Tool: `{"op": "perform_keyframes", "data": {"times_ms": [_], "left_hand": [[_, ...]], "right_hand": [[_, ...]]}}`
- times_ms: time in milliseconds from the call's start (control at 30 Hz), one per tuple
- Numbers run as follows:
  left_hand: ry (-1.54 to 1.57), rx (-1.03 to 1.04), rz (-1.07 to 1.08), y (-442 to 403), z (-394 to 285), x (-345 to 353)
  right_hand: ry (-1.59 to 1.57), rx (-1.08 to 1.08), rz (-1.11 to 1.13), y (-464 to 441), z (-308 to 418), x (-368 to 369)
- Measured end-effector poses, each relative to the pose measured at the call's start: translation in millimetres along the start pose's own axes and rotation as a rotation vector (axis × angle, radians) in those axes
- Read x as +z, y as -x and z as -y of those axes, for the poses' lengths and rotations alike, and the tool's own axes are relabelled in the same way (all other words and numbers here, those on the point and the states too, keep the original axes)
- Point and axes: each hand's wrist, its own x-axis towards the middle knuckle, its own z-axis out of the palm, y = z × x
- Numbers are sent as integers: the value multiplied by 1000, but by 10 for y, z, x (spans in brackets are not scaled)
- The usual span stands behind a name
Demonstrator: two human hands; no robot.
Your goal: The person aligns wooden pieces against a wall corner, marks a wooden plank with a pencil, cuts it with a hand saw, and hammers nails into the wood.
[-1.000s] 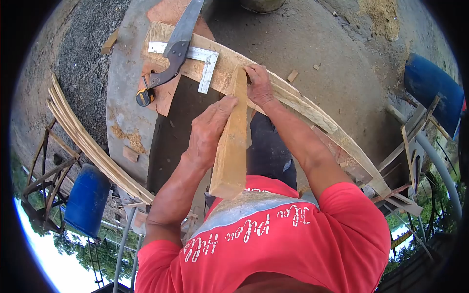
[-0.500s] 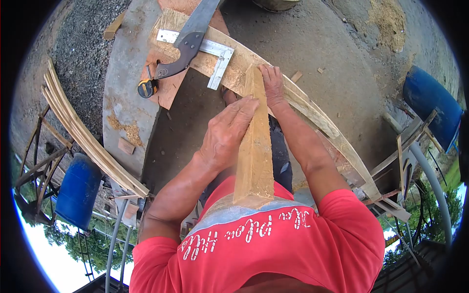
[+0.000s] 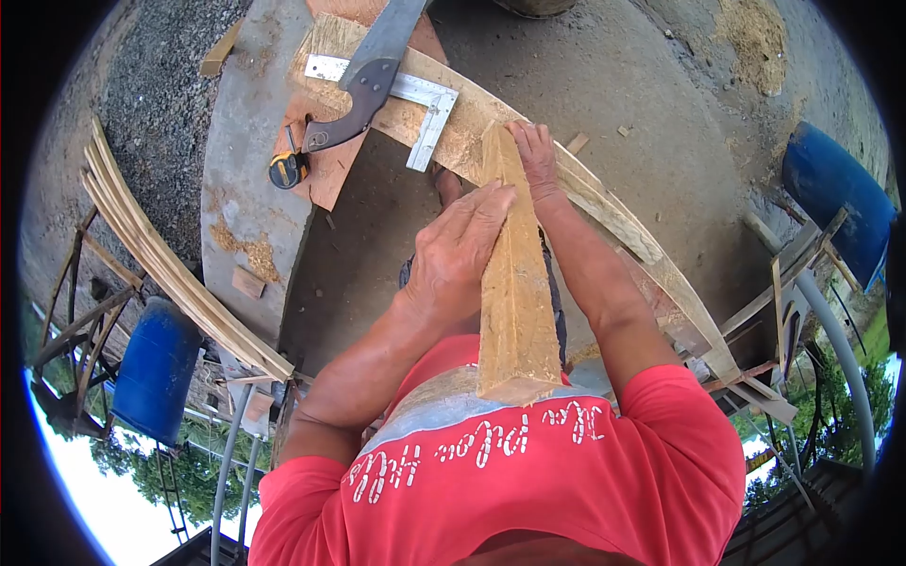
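A thick squared wooden beam (image 3: 519, 325) slants up from near my shirt toward the workbench board. My left hand (image 3: 462, 241) is closed round its left side, about midway along. At the far end, my right hand (image 3: 536, 158) grips the beam's right side; some of its fingertips are hidden behind the wood. Just beyond the beam is a long sawdust-covered plank (image 3: 604, 203). Left of the beam's far end, a metal try square (image 3: 436, 123) lies on that plank with a handsaw (image 3: 370, 90) across it. A yellow-and-black tape measure (image 3: 288, 171) sits near the saw handle.
Several long wooden strips (image 3: 175, 259) rest on a stand at the left. A blue barrel (image 3: 156, 373) is at the left and another blue barrel (image 3: 840, 203) at the right. A small wood offcut (image 3: 247, 282) and sawdust lie on the concrete slab (image 3: 245, 189).
The beam has shifted a little to the right, its near end most. My left hand has moved right with it, and my right hand has shifted slightly. Tools stay in place.
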Motion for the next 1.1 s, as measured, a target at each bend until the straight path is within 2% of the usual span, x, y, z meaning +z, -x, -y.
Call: {"op": "perform_keyframes", "data": {"times_ms": [400,600,800,900,1000,1100], "left_hand": [[-116,85,-39,13,76,84],[7,-19,-41,-9,-52,92],[0,-39,-12,-10,-57,87],[-70,56,-17,-9,-23,68],[-46,33,-17,-6,-13,60],[-115,133,-15,-29,62,62]], "right_hand": [[19,27,-6,-15,66,-86],[3,51,-15,-29,113,-149],[0,50,-21,-14,91,-134],[-6,42,-42,-11,80,-99],[-7,28,-52,-11,71,-108],[-8,25,-69,-15,77,-108]]}}
